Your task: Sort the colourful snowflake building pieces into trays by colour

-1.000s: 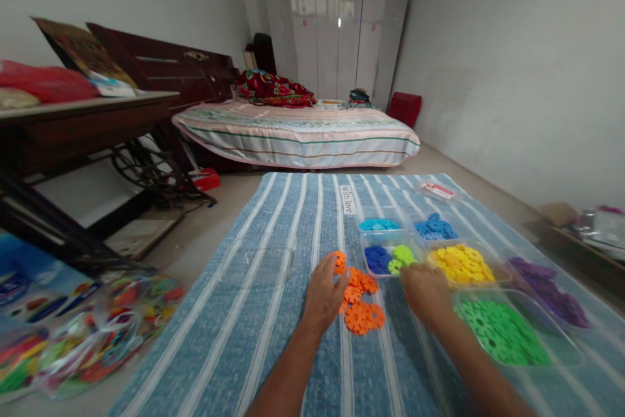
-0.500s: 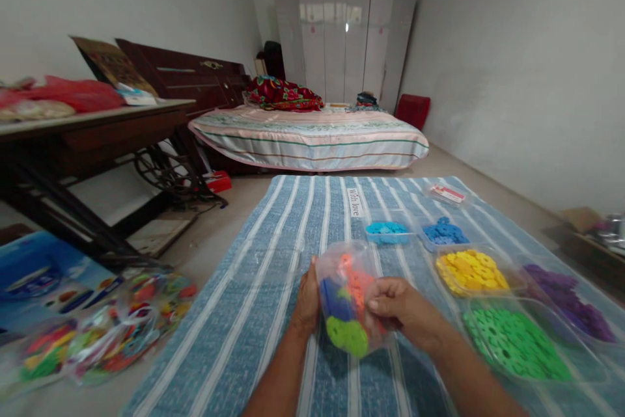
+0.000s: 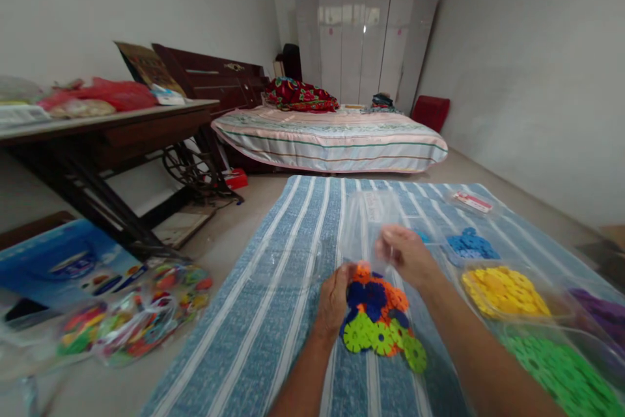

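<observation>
My right hand [image 3: 404,254] is closed on a clear plastic box [image 3: 366,218], which is tilted up on its edge. A pile of toothed plastic discs [image 3: 375,303] in orange, dark blue and lime green lies on the striped cloth [image 3: 234,345] just below the box. Alongside the pile's left edge is my left hand [image 3: 334,300], its fingers stretched toward the discs and apparently holding nothing. My right forearm passes in front of part of a box with light blue discs [image 3: 424,235].
On the right stand clear boxes of blue discs [image 3: 471,244], yellow discs [image 3: 508,292], green discs [image 3: 561,365] and purple discs [image 3: 598,313]. A clear lid [image 3: 286,264] lies left of my hands. Bags of colourful pieces [image 3: 139,326] sit on the floor at left.
The box has moved up and away from me, and the discs that were inside it now lie loose on the cloth. My left hand has come off the box's side.
</observation>
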The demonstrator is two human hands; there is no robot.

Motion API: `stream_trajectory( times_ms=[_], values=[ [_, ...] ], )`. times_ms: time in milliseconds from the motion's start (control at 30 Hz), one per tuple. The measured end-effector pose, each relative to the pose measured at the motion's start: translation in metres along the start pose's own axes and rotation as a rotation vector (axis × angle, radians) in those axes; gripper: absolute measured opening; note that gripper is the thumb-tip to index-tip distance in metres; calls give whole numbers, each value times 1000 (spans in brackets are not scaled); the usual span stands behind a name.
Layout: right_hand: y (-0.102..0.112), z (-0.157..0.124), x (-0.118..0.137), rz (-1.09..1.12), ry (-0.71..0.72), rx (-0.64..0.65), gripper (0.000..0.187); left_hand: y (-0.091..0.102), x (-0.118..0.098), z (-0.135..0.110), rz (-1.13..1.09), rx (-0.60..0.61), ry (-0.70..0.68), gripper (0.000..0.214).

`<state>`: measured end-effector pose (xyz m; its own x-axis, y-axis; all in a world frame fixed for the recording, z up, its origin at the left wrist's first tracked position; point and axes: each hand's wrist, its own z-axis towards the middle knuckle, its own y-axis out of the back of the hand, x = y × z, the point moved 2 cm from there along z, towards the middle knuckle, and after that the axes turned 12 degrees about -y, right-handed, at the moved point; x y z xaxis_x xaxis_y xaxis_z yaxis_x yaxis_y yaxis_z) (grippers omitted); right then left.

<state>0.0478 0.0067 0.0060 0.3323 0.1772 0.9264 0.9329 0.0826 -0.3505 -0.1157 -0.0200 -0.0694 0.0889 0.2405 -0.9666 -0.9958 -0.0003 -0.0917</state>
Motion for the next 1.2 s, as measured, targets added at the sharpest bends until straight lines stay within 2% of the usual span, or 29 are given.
stream_trajectory(
  times_ms=[100, 133, 167, 300, 367, 433, 533, 667, 700, 767, 833, 967, 1100, 1200],
  values=[
    [-22, 50, 27, -587, 197, -77, 22, -4, -2, -2, 144, 130, -57, 38],
    [-30, 65, 30, -812, 245, -110, 21, -5, -4, -2, 190, 147, -75, 35],
    [-39, 77, 29, -925, 266, -128, 19, -6, -5, -2, 227, 163, -88, 33],
    [-72, 101, 6, -1155, 309, -154, 13, -9, -6, 0, 296, 223, -100, 30],
    [-83, 99, -4, -1245, 323, -153, 22, -9, -4, 1, 302, 239, -100, 31],
    [-85, 91, -8, -1330, 321, -176, 24, -9, 0, 2, 300, 248, -102, 32],
    [-64, 69, 0, -1460, 260, -292, 21, -8, 3, 4, 304, 232, -104, 33],
    [-3, 37, 16, -1612, 61, -538, 22, -9, 0, 3, 324, 208, -104, 31],
    [13, 32, 18, -1640, 0, -566, 21, -9, -2, 3, 320, 194, -100, 31],
    [41, 24, 18, -1687, -105, -558, 26, -9, -6, 3, 302, 166, -88, 30],
    [58, 20, 13, -1726, -157, -497, 30, -9, -8, 2, 290, 151, -78, 29],
    [68, 15, 0, -1820, -131, -446, 25, -8, -10, 3, 273, 134, -62, 28],
    [58, 6, -2, -1926, -26, -427, 27, -8, -8, 3, 242, 126, -29, 32],
    [46, -8, 5, -1997, 85, -337, 25, -7, -7, 4, 238, 115, -21, 36]
  ],
)
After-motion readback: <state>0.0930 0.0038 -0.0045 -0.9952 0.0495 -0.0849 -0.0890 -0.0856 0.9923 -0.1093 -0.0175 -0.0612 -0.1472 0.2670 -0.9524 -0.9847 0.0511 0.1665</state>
